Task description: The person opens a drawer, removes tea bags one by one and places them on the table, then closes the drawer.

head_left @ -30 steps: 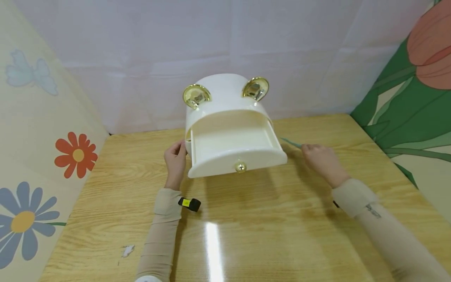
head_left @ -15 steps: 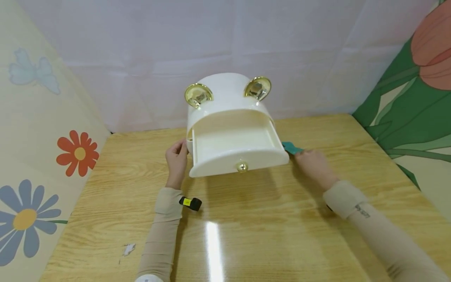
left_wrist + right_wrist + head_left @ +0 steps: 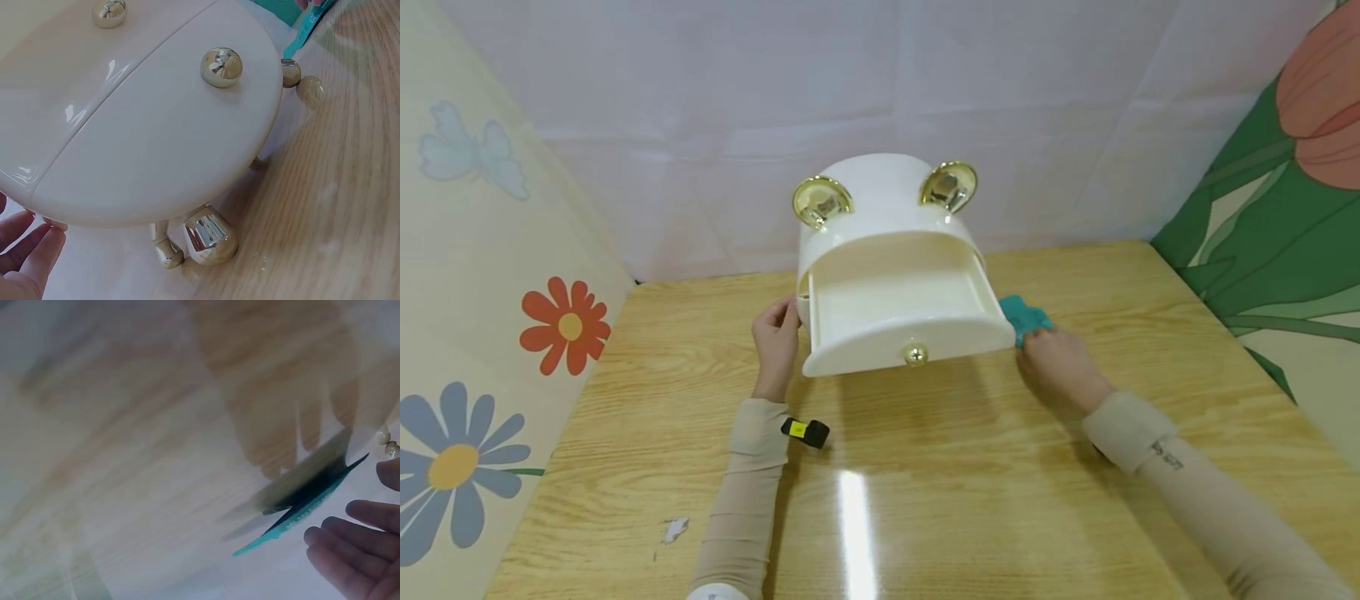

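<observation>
A white storage box [image 3: 880,196] with two gold round ears stands on the table. Its upper drawer [image 3: 898,292] is pulled out and has a gold knob; the lower drawer [image 3: 162,137] is closed. My left hand [image 3: 777,346] grips the box's left edge, thumb and fingertips at the lower drawer's side. Right of the box is my right hand [image 3: 1063,367], close by a thin flat teal piece [image 3: 1024,318]. In the right wrist view the fingers [image 3: 350,540] lie fairly straight, with a gap to the teal piece [image 3: 300,509], seen edge-on. Its kind is unclear.
Gold ball feet [image 3: 209,237] carry the box above the wooden table [image 3: 925,483]. A pale cloth wall [image 3: 715,133] rises behind, with painted flower panels [image 3: 568,325] at both sides. A white worn spot [image 3: 675,529] marks the table at the left front.
My right hand has moved left toward the box, and the teal piece has turned from edge-on to showing its flat face. The left hand and drawer have stayed put.
</observation>
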Motion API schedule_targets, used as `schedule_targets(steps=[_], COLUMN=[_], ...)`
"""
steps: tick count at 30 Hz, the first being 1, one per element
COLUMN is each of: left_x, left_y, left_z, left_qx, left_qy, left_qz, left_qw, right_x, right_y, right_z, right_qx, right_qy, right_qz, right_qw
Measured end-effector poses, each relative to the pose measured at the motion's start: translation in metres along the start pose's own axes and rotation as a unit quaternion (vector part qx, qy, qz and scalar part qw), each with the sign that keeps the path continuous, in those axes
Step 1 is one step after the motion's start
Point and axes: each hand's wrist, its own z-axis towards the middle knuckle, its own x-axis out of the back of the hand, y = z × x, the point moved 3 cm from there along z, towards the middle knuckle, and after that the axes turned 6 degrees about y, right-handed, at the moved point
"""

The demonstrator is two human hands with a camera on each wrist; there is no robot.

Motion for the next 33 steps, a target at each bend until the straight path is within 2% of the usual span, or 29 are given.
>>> schedule_targets(steps=[8,15,23,27,33], left_x=[0.0,0.0,0.0,-0.001,-0.001], left_y=[0.001,0.0,0.0,0.0,0.0], left_z=[0.0,0.0,0.0,0.001,0.001], left_qx=[0.005,0.002,-0.008,-0.004,0.003], left_qy=[-0.005,0.003,0.003,0.008,0.011], left_qz=[-0.006,-0.002,-0.001,-0.003,0.003], left_qw=[1.0,1.0,1.0,1.0,0.9999], right_x=[0.004,0.017,0.038,0.048,0.073], right_y=[0.001,-0.002,-0.009,-0.012,-0.017], right_z=[-0.002,-0.002,0.003,0.005,0.007], right_qx=[-0.018,-0.025,0.027,0.025,0.026], right_qy=[0.0,0.016,0.092,0.117,0.193], right_qz=[0.02,0.04,0.024,0.044,0.084], right_qw=[0.9996,0.9988,0.9951,0.9919,0.9773])
